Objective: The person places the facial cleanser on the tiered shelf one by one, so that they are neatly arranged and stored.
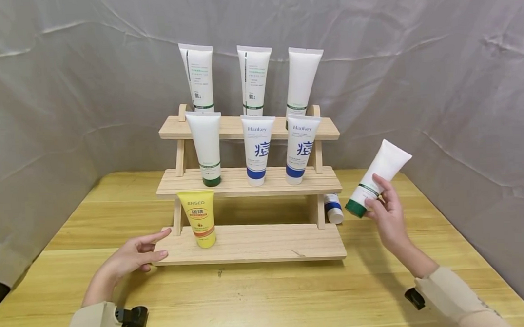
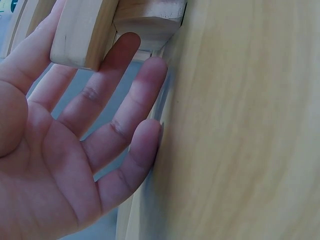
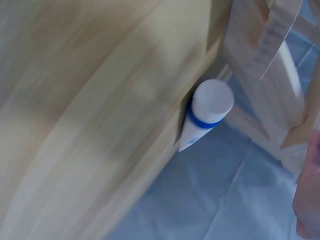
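My right hand pinches a white tube with a green cap between thumb and fingers, above the table right of the stand. The tube is tilted, cap down to the left. My left hand holds the left end of the bottom shelf of a wooden three-tier display stand, thumb at the front and index finger at the back; the other fingers stretch loosely below the board. A yellow tube stands upright near that hand. In the right wrist view only an edge of my right hand shows.
On the middle tier stand a green-capped white tube and two blue-banded tubes. Three white tubes line the top tier. Another blue-banded tube lies on the table behind the stand's right side. Grey cloth hangs around the table.
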The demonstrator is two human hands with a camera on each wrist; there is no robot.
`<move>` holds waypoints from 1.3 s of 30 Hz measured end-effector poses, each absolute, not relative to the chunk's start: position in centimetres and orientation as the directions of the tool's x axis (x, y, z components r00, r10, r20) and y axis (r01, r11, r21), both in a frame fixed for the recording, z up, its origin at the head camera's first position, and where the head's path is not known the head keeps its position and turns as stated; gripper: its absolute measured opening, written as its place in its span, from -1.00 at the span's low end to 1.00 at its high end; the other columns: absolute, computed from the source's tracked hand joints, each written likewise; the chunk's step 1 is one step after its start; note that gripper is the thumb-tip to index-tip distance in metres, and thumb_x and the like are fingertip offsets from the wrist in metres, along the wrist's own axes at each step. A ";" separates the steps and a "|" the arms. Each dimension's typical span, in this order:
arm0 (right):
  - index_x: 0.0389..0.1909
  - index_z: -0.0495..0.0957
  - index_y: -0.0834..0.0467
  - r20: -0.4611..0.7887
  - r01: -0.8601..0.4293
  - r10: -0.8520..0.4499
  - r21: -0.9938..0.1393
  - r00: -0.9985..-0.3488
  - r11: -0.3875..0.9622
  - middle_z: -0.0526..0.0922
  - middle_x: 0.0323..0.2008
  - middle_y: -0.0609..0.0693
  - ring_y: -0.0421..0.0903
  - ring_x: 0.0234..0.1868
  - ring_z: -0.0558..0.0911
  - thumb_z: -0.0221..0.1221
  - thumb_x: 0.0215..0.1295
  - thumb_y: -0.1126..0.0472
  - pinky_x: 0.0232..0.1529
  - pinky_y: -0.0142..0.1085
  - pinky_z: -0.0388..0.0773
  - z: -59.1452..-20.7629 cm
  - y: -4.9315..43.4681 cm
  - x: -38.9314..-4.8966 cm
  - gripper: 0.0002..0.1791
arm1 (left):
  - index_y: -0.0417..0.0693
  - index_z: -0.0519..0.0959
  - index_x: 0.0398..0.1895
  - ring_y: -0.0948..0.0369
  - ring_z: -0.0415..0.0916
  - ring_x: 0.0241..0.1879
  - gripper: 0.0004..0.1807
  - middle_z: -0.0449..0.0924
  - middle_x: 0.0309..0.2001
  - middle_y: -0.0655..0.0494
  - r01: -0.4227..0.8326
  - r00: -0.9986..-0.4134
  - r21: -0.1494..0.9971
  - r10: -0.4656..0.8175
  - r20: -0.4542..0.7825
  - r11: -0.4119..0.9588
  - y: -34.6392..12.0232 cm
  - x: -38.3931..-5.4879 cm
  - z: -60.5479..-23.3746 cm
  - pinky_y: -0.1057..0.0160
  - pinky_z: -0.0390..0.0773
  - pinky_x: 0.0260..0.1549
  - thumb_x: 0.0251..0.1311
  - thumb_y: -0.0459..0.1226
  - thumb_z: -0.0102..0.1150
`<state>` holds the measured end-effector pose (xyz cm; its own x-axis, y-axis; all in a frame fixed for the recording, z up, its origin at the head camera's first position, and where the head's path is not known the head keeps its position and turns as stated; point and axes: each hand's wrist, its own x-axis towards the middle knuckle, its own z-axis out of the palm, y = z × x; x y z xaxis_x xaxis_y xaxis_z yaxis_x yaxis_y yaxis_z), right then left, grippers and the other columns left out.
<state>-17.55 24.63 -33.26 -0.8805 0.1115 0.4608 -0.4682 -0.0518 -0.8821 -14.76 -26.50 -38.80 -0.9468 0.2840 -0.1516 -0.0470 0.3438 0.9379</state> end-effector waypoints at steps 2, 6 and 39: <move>0.18 0.29 0.08 0.489 -0.494 0.092 -0.868 -0.867 -0.051 0.36 -0.14 0.03 -0.20 -0.26 0.48 -0.15 0.19 0.58 -0.45 -0.46 0.50 -33.3 24.3 -17.5 -0.43 | -0.19 0.15 0.26 0.25 0.43 -0.38 -0.32 0.48 -0.09 -0.14 -0.042 -0.945 0.940 0.292 -0.148 0.340 -26.6 -14.8 -38.8 0.23 0.44 -0.48 0.10 -0.22 0.18; 0.20 0.29 0.14 0.544 -0.544 0.021 -0.837 -0.839 -0.051 0.40 -0.12 0.01 -0.21 -0.23 0.51 -0.13 0.16 0.62 -0.42 -0.46 0.51 -33.6 23.7 -17.3 -0.41 | -0.19 0.16 0.26 0.26 0.43 -0.39 -0.33 0.52 -0.14 -0.08 -0.036 -0.942 0.941 0.302 -0.144 0.337 -26.6 -14.8 -38.8 0.24 0.43 -0.48 0.11 -0.21 0.18; 0.15 0.22 0.42 0.640 -0.644 -0.141 -0.765 -0.756 -0.020 0.34 0.02 0.02 -0.16 -0.07 0.48 0.04 0.01 0.69 -0.25 -0.39 0.50 -36.5 15.9 -17.1 -0.40 | -0.22 0.14 0.27 0.25 0.38 -0.41 -0.29 0.52 -0.19 -0.05 -0.041 -0.946 0.934 0.287 -0.151 0.355 -26.6 -14.9 -38.9 0.25 0.43 -0.51 0.09 -0.21 0.20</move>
<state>-17.08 15.95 -36.46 -0.7558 -0.1405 0.6395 -0.6437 -0.0196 -0.7651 -14.89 -26.62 -38.92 -0.9459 0.2872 -0.1510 -0.0413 0.3551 0.9339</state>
